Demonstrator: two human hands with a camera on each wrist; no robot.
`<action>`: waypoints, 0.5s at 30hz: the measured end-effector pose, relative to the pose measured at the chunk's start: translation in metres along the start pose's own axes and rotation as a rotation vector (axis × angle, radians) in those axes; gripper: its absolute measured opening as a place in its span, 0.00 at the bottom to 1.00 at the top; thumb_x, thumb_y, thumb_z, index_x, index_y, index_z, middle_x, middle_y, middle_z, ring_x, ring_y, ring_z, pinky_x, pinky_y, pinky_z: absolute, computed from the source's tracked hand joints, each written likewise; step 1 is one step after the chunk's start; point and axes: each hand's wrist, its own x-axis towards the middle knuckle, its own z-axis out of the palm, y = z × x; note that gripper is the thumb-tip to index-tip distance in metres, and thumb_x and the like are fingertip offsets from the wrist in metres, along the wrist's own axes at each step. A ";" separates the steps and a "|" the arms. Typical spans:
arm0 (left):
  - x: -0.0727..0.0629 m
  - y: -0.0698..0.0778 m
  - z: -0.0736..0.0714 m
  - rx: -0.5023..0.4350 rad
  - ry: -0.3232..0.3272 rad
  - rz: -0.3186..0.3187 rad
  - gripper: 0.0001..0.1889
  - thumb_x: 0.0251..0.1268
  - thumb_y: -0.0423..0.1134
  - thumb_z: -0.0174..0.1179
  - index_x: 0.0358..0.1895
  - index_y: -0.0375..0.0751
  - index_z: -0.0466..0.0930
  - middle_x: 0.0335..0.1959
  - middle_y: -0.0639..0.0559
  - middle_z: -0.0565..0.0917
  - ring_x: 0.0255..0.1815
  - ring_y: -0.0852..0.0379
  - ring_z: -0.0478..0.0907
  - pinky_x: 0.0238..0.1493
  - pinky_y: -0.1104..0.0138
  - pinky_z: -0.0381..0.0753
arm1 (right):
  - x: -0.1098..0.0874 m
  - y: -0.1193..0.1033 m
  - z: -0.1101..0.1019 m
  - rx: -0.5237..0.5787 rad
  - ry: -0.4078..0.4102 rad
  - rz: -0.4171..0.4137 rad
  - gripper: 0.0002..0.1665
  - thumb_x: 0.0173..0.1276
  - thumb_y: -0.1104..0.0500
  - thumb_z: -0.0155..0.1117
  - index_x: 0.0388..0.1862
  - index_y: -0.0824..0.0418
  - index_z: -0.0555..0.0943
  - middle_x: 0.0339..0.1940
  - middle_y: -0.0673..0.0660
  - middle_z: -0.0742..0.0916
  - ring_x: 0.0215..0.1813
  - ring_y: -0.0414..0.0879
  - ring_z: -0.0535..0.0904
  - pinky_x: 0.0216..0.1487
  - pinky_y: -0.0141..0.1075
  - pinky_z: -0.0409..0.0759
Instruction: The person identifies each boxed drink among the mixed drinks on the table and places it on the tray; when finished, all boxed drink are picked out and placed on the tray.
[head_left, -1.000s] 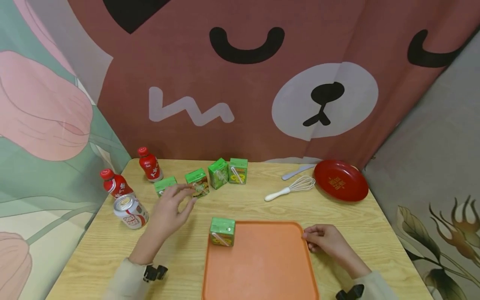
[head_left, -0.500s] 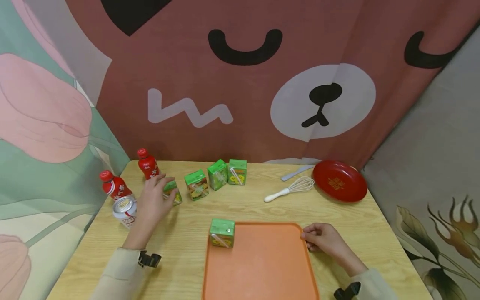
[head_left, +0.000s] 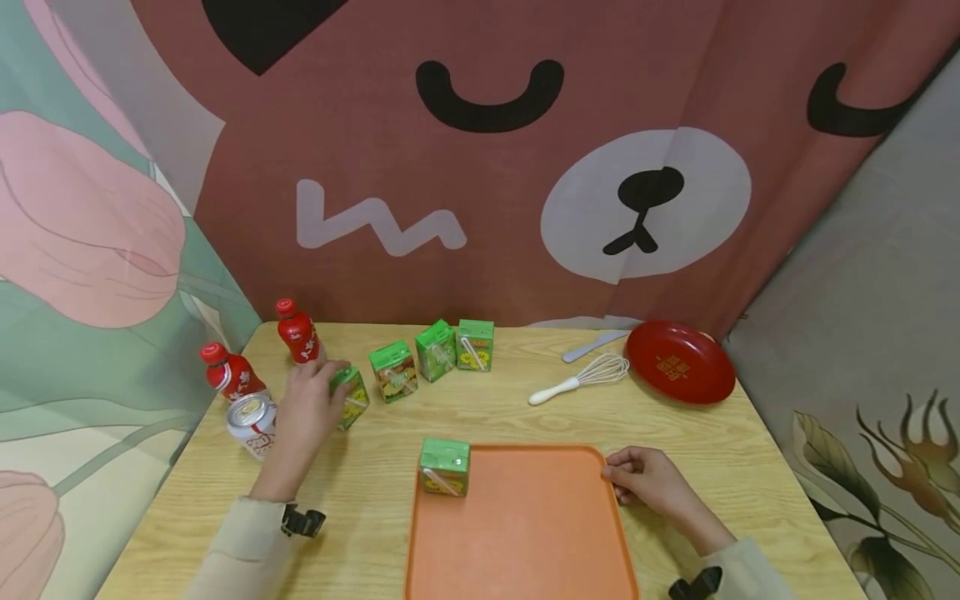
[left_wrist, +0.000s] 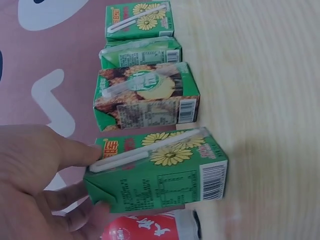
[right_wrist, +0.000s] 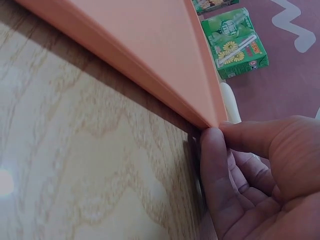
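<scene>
I see an orange tray (head_left: 525, 533) nearest on the wood-grain desk (head_left: 360, 525); the right hand (head_left: 648, 479) has its fingers (right_wrist: 215, 155) pinching the tray's far right corner. Farther off, the left hand (head_left: 310, 408) grips a green drink carton (left_wrist: 165, 185) near a red bottle (head_left: 299, 335); the carton shows yellow flowers, a barcode and blurred characters. Gold characters mark a red plate (head_left: 681, 362). Behind hangs bear-face cloth (head_left: 375, 133).

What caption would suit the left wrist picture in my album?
Left hand pinching a green, flower-printed, rectangular cardboard drink carton, three more cartons beyond.
</scene>
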 end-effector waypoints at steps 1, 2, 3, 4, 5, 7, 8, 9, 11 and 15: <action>0.000 0.000 0.001 0.000 0.012 0.000 0.16 0.62 0.30 0.71 0.53 0.36 0.84 0.51 0.34 0.80 0.55 0.31 0.71 0.47 0.37 0.74 | 0.000 0.000 0.000 0.000 0.002 0.000 0.17 0.72 0.59 0.69 0.49 0.73 0.80 0.31 0.58 0.85 0.31 0.48 0.81 0.31 0.40 0.85; -0.001 0.000 0.003 -0.004 0.026 0.001 0.16 0.61 0.31 0.72 0.52 0.36 0.84 0.52 0.34 0.80 0.56 0.30 0.71 0.49 0.37 0.74 | 0.000 0.000 0.000 0.000 0.002 -0.001 0.17 0.72 0.59 0.69 0.49 0.73 0.80 0.31 0.58 0.84 0.31 0.48 0.81 0.31 0.40 0.85; -0.002 -0.001 0.004 -0.009 0.047 0.006 0.16 0.61 0.31 0.72 0.52 0.35 0.84 0.53 0.33 0.79 0.56 0.30 0.71 0.50 0.37 0.73 | -0.001 0.000 0.000 0.000 0.001 -0.002 0.17 0.72 0.59 0.69 0.48 0.73 0.80 0.31 0.58 0.84 0.31 0.48 0.81 0.31 0.40 0.85; -0.003 -0.002 0.006 -0.014 0.062 0.004 0.17 0.60 0.31 0.72 0.52 0.34 0.84 0.54 0.32 0.78 0.57 0.29 0.71 0.51 0.37 0.72 | -0.001 -0.001 0.000 0.001 0.000 -0.004 0.17 0.72 0.60 0.69 0.48 0.73 0.80 0.30 0.58 0.84 0.31 0.48 0.81 0.31 0.39 0.85; -0.005 -0.002 0.008 -0.024 0.072 -0.002 0.17 0.60 0.31 0.72 0.53 0.33 0.84 0.57 0.30 0.77 0.58 0.29 0.70 0.53 0.37 0.70 | -0.001 -0.001 0.001 0.002 -0.003 -0.004 0.17 0.72 0.60 0.69 0.48 0.73 0.80 0.30 0.58 0.84 0.31 0.48 0.81 0.31 0.39 0.85; -0.008 -0.004 0.011 -0.052 0.078 -0.028 0.19 0.60 0.32 0.72 0.55 0.31 0.82 0.59 0.28 0.74 0.59 0.28 0.68 0.53 0.37 0.69 | -0.001 -0.002 0.001 0.000 -0.009 -0.008 0.16 0.72 0.60 0.69 0.48 0.73 0.80 0.30 0.58 0.84 0.31 0.48 0.81 0.31 0.39 0.85; -0.009 -0.004 0.013 -0.072 0.074 -0.042 0.20 0.61 0.32 0.72 0.56 0.30 0.81 0.60 0.27 0.73 0.59 0.27 0.68 0.55 0.38 0.69 | -0.002 -0.002 0.001 0.002 -0.014 -0.009 0.16 0.73 0.60 0.68 0.48 0.73 0.80 0.30 0.58 0.84 0.31 0.48 0.81 0.31 0.39 0.85; -0.011 -0.005 0.015 -0.090 0.066 -0.059 0.21 0.61 0.31 0.71 0.57 0.30 0.80 0.61 0.26 0.72 0.59 0.28 0.68 0.55 0.38 0.69 | -0.002 -0.002 0.001 0.003 -0.019 -0.010 0.16 0.73 0.61 0.68 0.48 0.73 0.80 0.30 0.58 0.84 0.31 0.48 0.81 0.31 0.39 0.84; -0.014 -0.005 0.019 -0.127 0.049 -0.086 0.22 0.63 0.30 0.70 0.60 0.29 0.78 0.62 0.26 0.71 0.58 0.28 0.69 0.55 0.38 0.70 | -0.003 -0.002 0.001 0.005 -0.026 -0.011 0.15 0.73 0.61 0.67 0.48 0.74 0.79 0.29 0.58 0.84 0.31 0.48 0.81 0.30 0.38 0.84; -0.017 -0.007 0.022 -0.198 0.038 -0.112 0.21 0.65 0.27 0.67 0.60 0.30 0.78 0.61 0.28 0.73 0.58 0.30 0.71 0.57 0.38 0.72 | -0.004 -0.002 0.000 0.008 -0.021 -0.014 0.15 0.73 0.61 0.67 0.47 0.74 0.80 0.29 0.58 0.84 0.30 0.47 0.80 0.30 0.38 0.84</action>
